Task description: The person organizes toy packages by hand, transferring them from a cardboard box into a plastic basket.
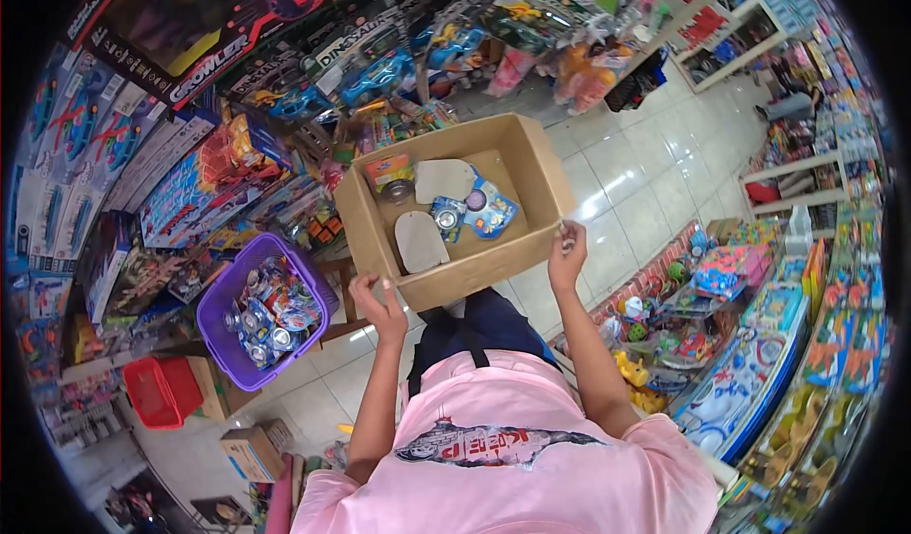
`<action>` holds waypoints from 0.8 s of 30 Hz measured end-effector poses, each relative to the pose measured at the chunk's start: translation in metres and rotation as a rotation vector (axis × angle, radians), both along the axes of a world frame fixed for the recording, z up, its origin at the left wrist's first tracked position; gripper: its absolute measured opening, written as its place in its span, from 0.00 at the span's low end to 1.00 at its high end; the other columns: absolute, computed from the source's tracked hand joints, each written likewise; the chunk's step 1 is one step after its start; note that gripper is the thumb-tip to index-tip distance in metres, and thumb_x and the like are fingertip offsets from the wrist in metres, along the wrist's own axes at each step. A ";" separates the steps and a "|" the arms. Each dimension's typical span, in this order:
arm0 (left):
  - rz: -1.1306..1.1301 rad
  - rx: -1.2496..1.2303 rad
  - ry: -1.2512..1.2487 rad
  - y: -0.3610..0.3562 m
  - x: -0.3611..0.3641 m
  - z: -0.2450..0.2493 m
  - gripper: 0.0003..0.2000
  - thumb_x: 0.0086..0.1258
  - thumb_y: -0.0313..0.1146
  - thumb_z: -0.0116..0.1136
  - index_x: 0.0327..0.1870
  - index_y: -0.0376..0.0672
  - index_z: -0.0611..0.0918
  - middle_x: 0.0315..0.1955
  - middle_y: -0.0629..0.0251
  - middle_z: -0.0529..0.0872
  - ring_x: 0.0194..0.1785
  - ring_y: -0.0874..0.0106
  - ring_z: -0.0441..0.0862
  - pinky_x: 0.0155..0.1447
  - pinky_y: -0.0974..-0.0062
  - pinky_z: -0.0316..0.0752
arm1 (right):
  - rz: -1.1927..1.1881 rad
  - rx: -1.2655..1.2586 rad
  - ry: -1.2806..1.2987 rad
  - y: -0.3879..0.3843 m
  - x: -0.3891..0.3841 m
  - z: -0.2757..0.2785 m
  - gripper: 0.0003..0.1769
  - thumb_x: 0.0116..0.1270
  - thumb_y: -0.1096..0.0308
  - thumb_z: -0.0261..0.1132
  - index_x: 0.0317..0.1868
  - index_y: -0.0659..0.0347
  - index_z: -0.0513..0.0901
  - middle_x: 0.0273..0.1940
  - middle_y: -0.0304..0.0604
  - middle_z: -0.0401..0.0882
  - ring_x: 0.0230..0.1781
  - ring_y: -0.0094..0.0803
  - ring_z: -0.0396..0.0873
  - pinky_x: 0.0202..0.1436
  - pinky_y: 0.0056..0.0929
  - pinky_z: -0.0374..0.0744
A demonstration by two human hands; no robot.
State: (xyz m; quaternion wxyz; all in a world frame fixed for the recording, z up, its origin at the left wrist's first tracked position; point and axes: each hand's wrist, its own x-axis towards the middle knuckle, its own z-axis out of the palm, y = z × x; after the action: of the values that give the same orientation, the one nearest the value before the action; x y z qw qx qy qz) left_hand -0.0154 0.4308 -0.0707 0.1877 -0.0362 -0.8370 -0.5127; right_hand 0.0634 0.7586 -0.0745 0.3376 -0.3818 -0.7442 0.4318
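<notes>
An open cardboard box (455,284) is in front of my body, tilted a little, with a few blister-carded toys (495,213), a small orange-and-green package (389,170) and two grey backing cards (420,242) lying inside. At its near left corner, my left hand (380,304) grips the cardboard with bent fingers. My right hand (567,254) has its fingers curled at the near right corner of the same box. What supports the box from below is hidden.
To the left, a purple basket (311,337) holds several packaged toys. A red bin (163,392) and a small carton (254,451) are lower left. Toy shelves line both sides, with hanging dinosaur toys (384,74) ahead. Tiled floor (622,169) runs along the right.
</notes>
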 end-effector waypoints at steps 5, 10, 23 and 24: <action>-0.223 -0.132 -0.053 0.050 -0.057 0.023 0.12 0.71 0.30 0.53 0.51 0.33 0.74 0.49 0.48 0.75 0.55 0.52 0.73 0.60 0.60 0.68 | 0.554 -0.070 -0.064 0.014 -0.100 -0.012 0.10 0.66 0.76 0.60 0.47 0.62 0.79 0.35 0.43 0.81 0.32 0.27 0.80 0.35 0.27 0.78; -0.305 -0.168 -0.280 0.095 -0.098 -0.016 0.14 0.69 0.30 0.55 0.53 0.34 0.75 0.49 0.46 0.79 0.55 0.50 0.77 0.60 0.59 0.70 | 0.803 -0.614 -0.461 0.009 -0.168 -0.064 0.14 0.65 0.72 0.60 0.51 0.63 0.78 0.37 0.45 0.83 0.29 0.30 0.83 0.24 0.29 0.80; -0.398 -0.283 -0.993 0.129 -0.108 -0.123 0.19 0.70 0.33 0.54 0.60 0.36 0.74 0.54 0.45 0.81 0.61 0.54 0.78 0.63 0.62 0.71 | 1.221 -0.042 -1.021 -0.039 -0.189 -0.099 0.42 0.51 0.60 0.76 0.62 0.63 0.62 0.51 0.63 0.79 0.53 0.58 0.79 0.54 0.52 0.78; -0.391 -0.195 -0.998 0.130 -0.107 -0.111 0.19 0.72 0.33 0.54 0.61 0.36 0.73 0.55 0.46 0.81 0.60 0.55 0.78 0.63 0.63 0.71 | 1.232 -0.041 -1.013 -0.038 -0.188 -0.098 0.42 0.51 0.60 0.76 0.62 0.63 0.62 0.51 0.63 0.79 0.53 0.58 0.79 0.54 0.52 0.78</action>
State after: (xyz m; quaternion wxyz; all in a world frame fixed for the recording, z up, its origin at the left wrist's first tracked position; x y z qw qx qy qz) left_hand -0.1222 0.5612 -0.1819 -0.3355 0.0392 -0.8459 -0.4128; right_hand -0.1250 0.7207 -0.1722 -0.3481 -0.0578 -0.8761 0.3285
